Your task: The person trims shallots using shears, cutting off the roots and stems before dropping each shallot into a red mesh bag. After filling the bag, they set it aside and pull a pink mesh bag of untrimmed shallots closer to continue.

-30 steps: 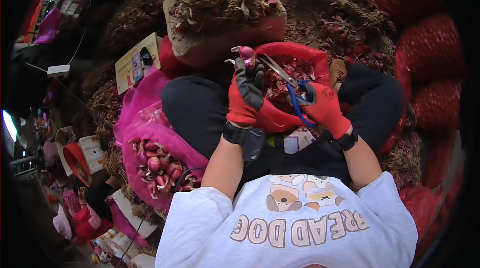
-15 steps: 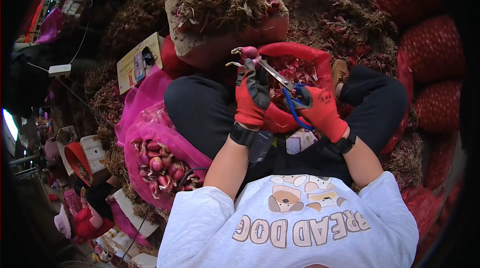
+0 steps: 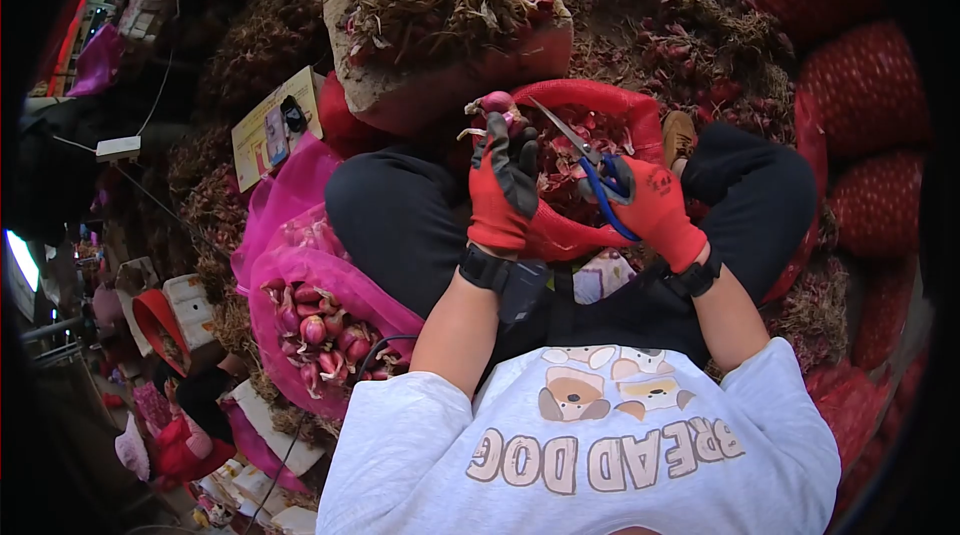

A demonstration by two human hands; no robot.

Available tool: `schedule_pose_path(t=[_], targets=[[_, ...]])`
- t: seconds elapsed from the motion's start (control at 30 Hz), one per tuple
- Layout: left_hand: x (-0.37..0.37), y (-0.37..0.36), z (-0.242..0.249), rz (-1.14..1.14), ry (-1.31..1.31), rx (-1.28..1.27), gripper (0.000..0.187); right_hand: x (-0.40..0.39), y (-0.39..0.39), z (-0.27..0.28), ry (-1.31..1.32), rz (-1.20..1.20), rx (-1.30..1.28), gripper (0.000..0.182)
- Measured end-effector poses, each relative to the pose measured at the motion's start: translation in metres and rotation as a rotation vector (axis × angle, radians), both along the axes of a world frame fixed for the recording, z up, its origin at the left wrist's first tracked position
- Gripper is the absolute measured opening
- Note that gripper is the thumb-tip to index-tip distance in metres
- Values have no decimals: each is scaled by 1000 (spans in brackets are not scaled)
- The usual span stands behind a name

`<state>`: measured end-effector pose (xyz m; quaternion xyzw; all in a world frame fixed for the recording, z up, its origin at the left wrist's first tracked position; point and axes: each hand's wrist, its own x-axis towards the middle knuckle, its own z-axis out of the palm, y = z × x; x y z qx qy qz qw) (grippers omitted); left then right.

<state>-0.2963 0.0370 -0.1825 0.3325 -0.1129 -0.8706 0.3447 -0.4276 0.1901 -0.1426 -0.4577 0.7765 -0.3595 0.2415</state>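
My left hand (image 3: 503, 180), in a red glove with a dark palm, is closed around a small cluster of shallots (image 3: 497, 105), whose bulbs and pale roots stick out above the fingertips. In my right hand (image 3: 655, 210), also gloved in red, is a pair of scissors (image 3: 602, 175) with blue handles. Its metal blades point up and left, the tips just right of the shallots and apart from them. Below both hands, between my legs, lies a red mesh sack (image 3: 640, 115) with reddish skins and trimmings (image 3: 590, 150) inside.
Left of my knee is a pink mesh bag (image 3: 270, 335) of shallots (image 3: 320, 330). Ahead, a worn block (image 3: 450, 80) carries dried shallot bunches (image 3: 400, 0). A card with a phone (image 3: 277, 135) leans at left. Full red sacks (image 3: 865, 90) line the right side.
The scissors have moved right, away from the shallots, and their blades have swung more upright. My left hand has stayed almost in place with the shallots.
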Motion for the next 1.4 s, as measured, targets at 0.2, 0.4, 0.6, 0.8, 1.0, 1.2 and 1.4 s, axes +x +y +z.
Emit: schedule_pose_path(t=[0.2, 0.4, 0.6, 0.8, 1.0, 1.2, 1.4], targets=[[9, -2, 2, -24, 114, 45, 24, 0, 4, 4, 376, 91, 5, 46], [6, 0, 7, -55, 11, -26, 25, -2, 3, 10, 427, 98, 52, 45], [5, 2, 19, -54, -79, -71, 25, -6, 7, 4, 454, 85, 62, 47], [5, -1, 19, -79, -111, -33, 25, -11, 10, 14, 558, 75, 113, 47], [1, 2, 23, -85, -137, -30, 26, -13, 11, 16, 568, 99, 67, 47], [1, 3, 21, -121, -152, -68, 25, -17, 12, 17, 551, 101, 74, 45], [4, 3, 18, -175, -183, -104, 25, -23, 16, 9, 550, 143, 134, 46]])
